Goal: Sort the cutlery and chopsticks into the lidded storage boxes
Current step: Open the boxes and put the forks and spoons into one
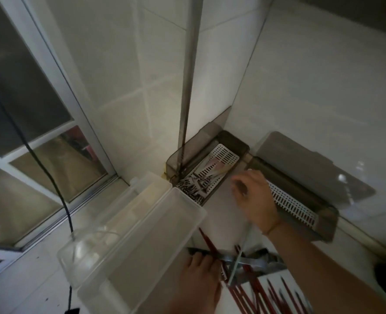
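A white worktop (219, 214) fills the lower middle of the frame, running into a tiled corner. In the left part of the frame is a window (29, 137), with a black cable (58, 193) hanging down in front of it. A metal pipe (187, 91) drops down the corner to the far smoked box (210, 168), whose lid stands raised against the wall; cutlery lies on its white slotted tray. A second smoked box (300, 196) sits at the right with its lid (312, 164) leaning back on the wall and a white slotted tray (291, 205) inside. A clear plastic box (128, 236) with its lid open lies at lower left, reaching close to the far smoked box and crowding the left side of the working space.

The right hand (253, 196) hovers over the worktop between the two smoked boxes, fingers loosely spread; whether it holds anything cannot be told, as it is blurred. The left hand (198, 282), at the bottom centre, rests fingers down on a heap of red chopsticks (251, 293) and metal cutlery (244, 261); its grip cannot be told. The heap lies just beside and under the left hand, well below the right hand.
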Tool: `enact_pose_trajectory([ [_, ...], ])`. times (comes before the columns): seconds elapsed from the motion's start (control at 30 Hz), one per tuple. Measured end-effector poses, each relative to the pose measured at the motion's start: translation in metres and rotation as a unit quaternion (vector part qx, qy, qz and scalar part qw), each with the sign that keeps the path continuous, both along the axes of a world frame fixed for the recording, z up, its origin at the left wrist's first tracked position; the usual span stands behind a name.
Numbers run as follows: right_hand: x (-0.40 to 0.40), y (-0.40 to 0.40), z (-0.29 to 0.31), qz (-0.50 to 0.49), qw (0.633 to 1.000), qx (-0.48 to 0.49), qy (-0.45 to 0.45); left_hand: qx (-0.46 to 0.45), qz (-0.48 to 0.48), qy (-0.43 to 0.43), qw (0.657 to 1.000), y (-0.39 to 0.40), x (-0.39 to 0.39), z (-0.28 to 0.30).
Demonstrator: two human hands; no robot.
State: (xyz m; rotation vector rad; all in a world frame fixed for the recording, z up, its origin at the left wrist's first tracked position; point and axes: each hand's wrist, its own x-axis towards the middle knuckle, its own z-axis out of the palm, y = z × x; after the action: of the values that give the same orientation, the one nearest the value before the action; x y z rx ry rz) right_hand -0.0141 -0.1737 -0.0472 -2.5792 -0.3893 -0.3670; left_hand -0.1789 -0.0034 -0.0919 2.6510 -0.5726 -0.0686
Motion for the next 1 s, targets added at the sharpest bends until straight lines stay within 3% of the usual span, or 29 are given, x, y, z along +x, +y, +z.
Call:
enact_pose_trajectory([
  [0.3, -0.169, -0.067, -0.035, 0.079, 0.986, -0.133, 0.055, 0.006, -0.014, 0.003, 1.000, 0.005, -0.012, 0.002],
  [0.6, -0.180, -0.057, -0.029, 0.005, 0.986, -0.164, 0.023, 0.057, -0.027, -0.139, 0.988, 0.014, -0.026, 0.007],
  [1.0, -0.186, -0.052, -0.018, 0.078, 0.983, -0.164, 0.020, 0.011, 0.019, -0.168, 0.986, 0.014, -0.040, 0.038],
])
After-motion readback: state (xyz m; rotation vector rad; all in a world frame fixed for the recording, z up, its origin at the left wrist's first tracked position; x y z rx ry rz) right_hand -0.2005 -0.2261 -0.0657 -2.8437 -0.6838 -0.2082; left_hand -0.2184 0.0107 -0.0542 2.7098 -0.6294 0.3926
